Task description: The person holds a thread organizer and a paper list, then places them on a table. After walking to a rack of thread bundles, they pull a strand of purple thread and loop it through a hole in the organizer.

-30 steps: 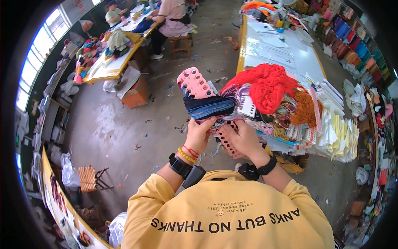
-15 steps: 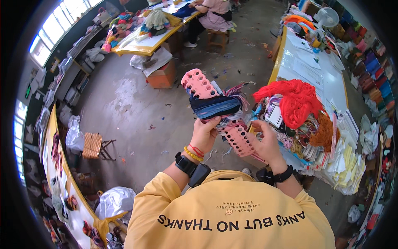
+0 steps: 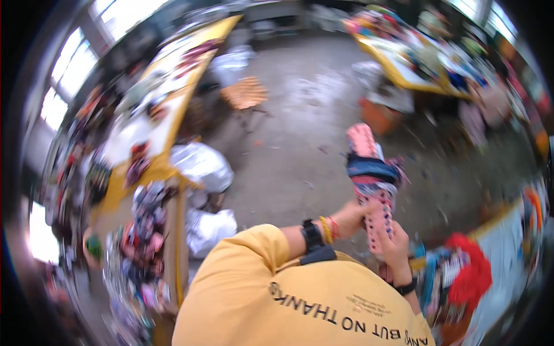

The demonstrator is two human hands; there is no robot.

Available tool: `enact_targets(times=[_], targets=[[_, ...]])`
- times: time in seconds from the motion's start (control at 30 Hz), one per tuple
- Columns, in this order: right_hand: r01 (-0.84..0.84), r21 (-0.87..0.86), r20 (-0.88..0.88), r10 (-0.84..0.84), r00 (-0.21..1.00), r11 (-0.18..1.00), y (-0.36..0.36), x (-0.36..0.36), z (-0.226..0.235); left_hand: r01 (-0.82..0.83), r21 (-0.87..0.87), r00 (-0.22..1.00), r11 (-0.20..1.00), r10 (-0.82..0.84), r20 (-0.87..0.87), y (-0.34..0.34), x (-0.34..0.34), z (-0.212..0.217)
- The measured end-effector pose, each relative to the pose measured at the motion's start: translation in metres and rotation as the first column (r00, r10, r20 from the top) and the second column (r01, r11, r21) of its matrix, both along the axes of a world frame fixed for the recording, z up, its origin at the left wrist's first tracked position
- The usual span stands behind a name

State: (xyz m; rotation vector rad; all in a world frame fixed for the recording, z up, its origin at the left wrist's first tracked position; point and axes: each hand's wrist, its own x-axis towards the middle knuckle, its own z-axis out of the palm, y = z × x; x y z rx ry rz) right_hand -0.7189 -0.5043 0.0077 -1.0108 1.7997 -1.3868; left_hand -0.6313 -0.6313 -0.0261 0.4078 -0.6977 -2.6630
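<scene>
Both my hands hold a long pink card (image 3: 360, 140) with rows of round holes along its edges. It stands nearly upright in the picture, a little right of the middle. Dark blue and black yarn (image 3: 369, 167) is bundled across its upper half, with paler and pinkish strands below and loose ends sticking out to the right. My left hand (image 3: 353, 218) is closed on the card below the yarn, from the left side. Lower down, my right hand (image 3: 395, 245) is closed around the card's right edge. Motion blur hides the finer finger positions.
At left stands a yellow-edged table (image 3: 124, 135) bearing yarn bundles. Beside it are a woven-seat stool (image 3: 245, 93) and a white plastic bag (image 3: 202, 165). Red yarn (image 3: 470, 271) is heaped at right. Past an orange box (image 3: 381, 115), a seated person (image 3: 490, 106) is by another table.
My view has swung left, bringing the left table closer to the middle. The card has turned more upright. My left hand sits lower on it, farther from the yarn, and my right hand has closed on it.
</scene>
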Motion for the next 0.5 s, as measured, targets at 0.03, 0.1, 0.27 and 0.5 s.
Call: enact_targets(times=[0.03,0.1,0.27,0.5], targets=[[-0.042,0.016,0.024,0.042,0.999,0.999,-0.006,0.003,0.001,-0.016,0.041,1.000,0.999,0.015,0.024,0.003,0.010,-0.001],[-0.250,0.004,0.073,0.249,0.966,0.968,-0.023,0.019,-0.005,-0.151,0.025,0.986,0.988,0.149,0.073,0.003,0.052,-0.002],[-0.662,0.077,0.302,0.615,0.728,0.745,-0.043,0.036,-0.011,-0.430,0.088,0.897,0.898,0.414,0.158,0.024,0.114,-0.023],[-0.637,0.066,0.105,0.629,0.770,0.768,-0.048,0.068,-0.090,-0.732,0.185,0.656,0.656,0.603,0.455,0.043,0.225,-0.079]])
